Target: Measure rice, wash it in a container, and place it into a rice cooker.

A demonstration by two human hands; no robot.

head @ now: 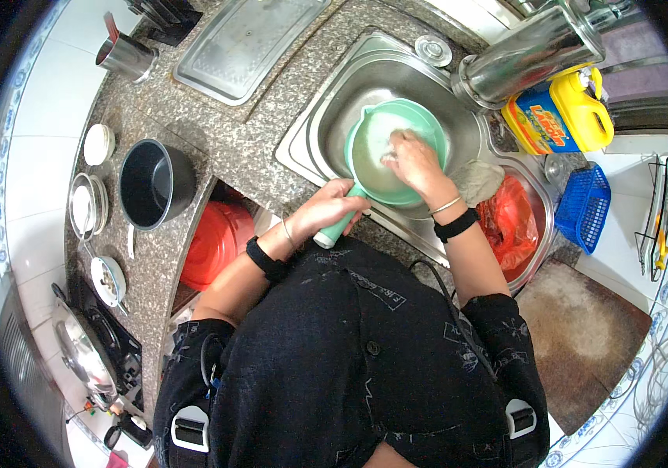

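Note:
A mint-green plastic basin (368, 158) with a long handle (337, 227) sits in the steel sink (334, 137). My left hand (334, 209) is wrapped around that handle, whose pale end sticks out below my fingers. Inside the basin are cloudy water (378, 175) and a white mass (389, 126), too blurred to tell for certain what it is. My right hand (413, 158) reaches over the basin's near right side, fingers bent down at the white mass. Its fingertips are partly hidden, and whether they hold anything does not show.
A grey cloth (475, 182) and a red plastic bag (509, 219) lie right of the basin. Beyond stand a yellow detergent jug (580, 111) and a blue basket (584, 207). On the left counter are a dark inner pot (155, 184), small bowls (100, 144) and a metal tray (240, 52).

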